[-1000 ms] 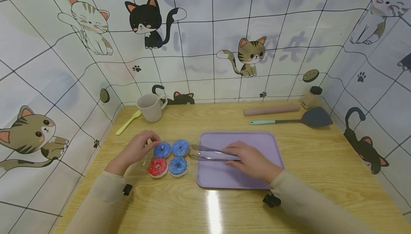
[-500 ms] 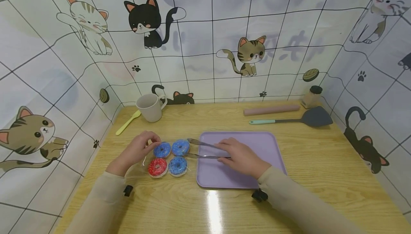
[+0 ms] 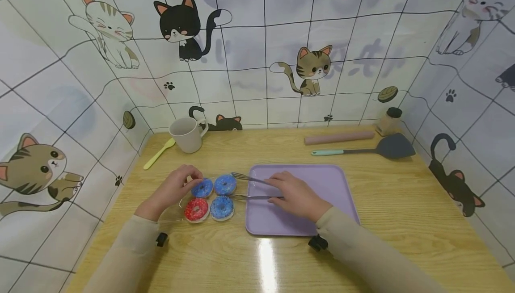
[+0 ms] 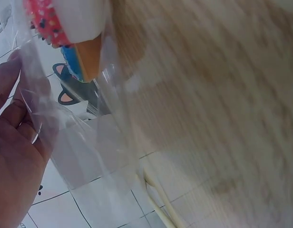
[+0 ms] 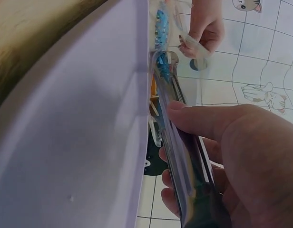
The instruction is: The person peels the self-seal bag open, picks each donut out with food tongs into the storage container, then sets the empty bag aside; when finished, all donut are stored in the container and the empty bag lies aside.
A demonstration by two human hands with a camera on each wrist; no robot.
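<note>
The wooden table carries a purple tray; left of the tray lie doughnuts (in clear wrap), behind it a spatula and rolling pin.

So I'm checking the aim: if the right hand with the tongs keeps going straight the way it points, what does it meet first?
Probably the upper-right blue-iced doughnut: the metal tongs in the right hand straddle it, though depth is unclear.
</note>
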